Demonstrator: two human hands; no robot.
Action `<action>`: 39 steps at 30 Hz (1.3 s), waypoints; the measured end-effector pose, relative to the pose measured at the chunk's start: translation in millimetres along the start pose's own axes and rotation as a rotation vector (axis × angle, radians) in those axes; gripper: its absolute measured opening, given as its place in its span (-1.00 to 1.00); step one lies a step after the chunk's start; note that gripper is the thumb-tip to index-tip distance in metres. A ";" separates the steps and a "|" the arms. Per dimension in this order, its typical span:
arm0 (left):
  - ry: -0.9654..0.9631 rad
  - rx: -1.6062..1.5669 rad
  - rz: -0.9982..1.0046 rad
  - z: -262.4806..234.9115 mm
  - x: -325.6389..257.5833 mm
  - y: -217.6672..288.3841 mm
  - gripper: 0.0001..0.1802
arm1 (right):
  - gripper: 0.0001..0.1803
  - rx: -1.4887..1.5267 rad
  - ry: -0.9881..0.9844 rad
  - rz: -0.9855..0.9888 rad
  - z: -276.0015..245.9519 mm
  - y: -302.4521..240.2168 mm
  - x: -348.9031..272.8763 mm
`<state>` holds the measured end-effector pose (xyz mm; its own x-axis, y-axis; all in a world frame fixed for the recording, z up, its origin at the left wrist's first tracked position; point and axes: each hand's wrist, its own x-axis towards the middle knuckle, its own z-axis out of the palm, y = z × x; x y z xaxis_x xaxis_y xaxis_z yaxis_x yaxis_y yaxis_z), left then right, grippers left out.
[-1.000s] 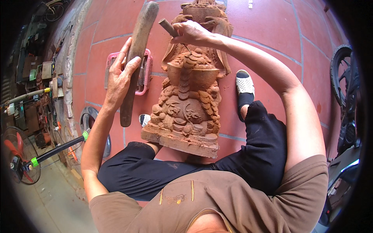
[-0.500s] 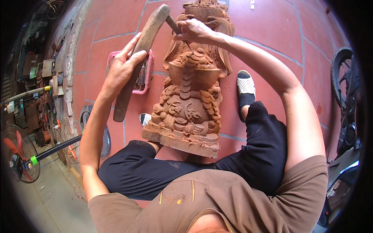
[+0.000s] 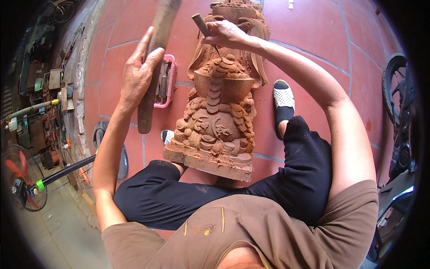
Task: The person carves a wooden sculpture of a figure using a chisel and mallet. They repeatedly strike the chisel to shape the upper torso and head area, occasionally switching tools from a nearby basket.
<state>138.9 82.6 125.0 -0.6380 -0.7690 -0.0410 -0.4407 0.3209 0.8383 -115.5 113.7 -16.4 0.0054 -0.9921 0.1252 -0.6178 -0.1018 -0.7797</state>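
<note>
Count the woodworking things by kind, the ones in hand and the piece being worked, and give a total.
Wooden mallet, in the left hand: 1
Chisel, in the right hand: 1
Carved wooden statue: 1
Total: 3

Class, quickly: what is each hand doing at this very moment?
Left hand: closed around a long brown wooden mallet.
Right hand: closed around a thin metal chisel with a wooden handle, tip against the reddish-brown carved wooden statue.

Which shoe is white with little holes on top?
The slip-on shoe on the right of the wooden carving, on the tiled floor. The other shoe, left of the carving, is mostly hidden; only its toe shows.
</note>
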 end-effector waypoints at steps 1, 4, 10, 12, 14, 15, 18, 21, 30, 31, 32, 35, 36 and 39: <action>-0.069 0.000 -0.069 -0.3 0.6 0.3 -0.38 | -0.60 0.009 -0.002 0.008 -1.9 2.2 -1.1; -0.155 0.000 -0.118 -5.8 0.3 -0.9 -0.37 | -0.62 0.006 0.049 -0.018 -2.4 3.2 -5.3; -0.109 -0.087 -0.101 -10.4 -12.8 17.8 -0.37 | -0.62 0.018 0.113 -0.141 -0.3 0.0 -22.4; -0.100 -0.086 -0.052 -13.1 -17.2 17.3 -0.38 | -0.64 0.061 0.021 -0.081 -5.6 -5.7 -28.4; -0.110 -0.104 0.003 -12.4 -20.0 15.7 -0.37 | -0.64 0.069 -0.020 -0.066 -9.4 -7.8 -30.6; -0.114 -0.113 0.030 -12.3 -21.7 15.3 -0.36 | -0.64 0.069 -0.042 -0.064 -12.0 -8.6 -31.1; -0.156 -0.103 0.036 -12.2 -25.7 20.6 -0.38 | -0.63 0.061 -0.096 -0.054 -19.4 -9.3 -32.6; -0.116 -0.064 0.124 -4.8 -31.0 18.5 -0.38 | -0.63 0.040 -0.125 -0.081 -21.4 -11.7 -33.6; -0.138 0.102 0.203 -4.0 -35.0 22.0 -0.39 | -0.65 -0.028 -0.151 -0.164 -20.5 -6.8 -39.5; -0.133 0.148 0.233 -2.1 -35.1 21.9 -0.39 | -0.65 -0.002 -0.151 -0.164 -22.8 -9.0 -40.5; -0.128 0.194 0.262 -1.7 -35.1 22.3 -0.39 | -0.65 0.023 -0.152 -0.164 -24.8 -11.3 -41.3; -0.259 0.209 0.143 -11.5 -34.9 31.2 -0.39 | -0.64 0.017 -0.189 -0.111 -28.2 -17.8 -47.7; -0.278 0.195 0.135 -13.4 -34.6 31.3 -0.39 | -0.65 0.003 -0.184 -0.117 -28.4 -15.5 -48.0; -0.178 0.112 0.187 -5.9 -39.8 31.5 -0.39 | -0.69 -0.026 -0.166 -0.117 -30.4 -6.6 -54.0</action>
<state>154.2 120.0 156.2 -0.8114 -0.5845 0.0060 -0.3652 0.5149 0.7756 -135.6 170.1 0.7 0.2064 -0.9724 0.1091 -0.6253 -0.2168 -0.7496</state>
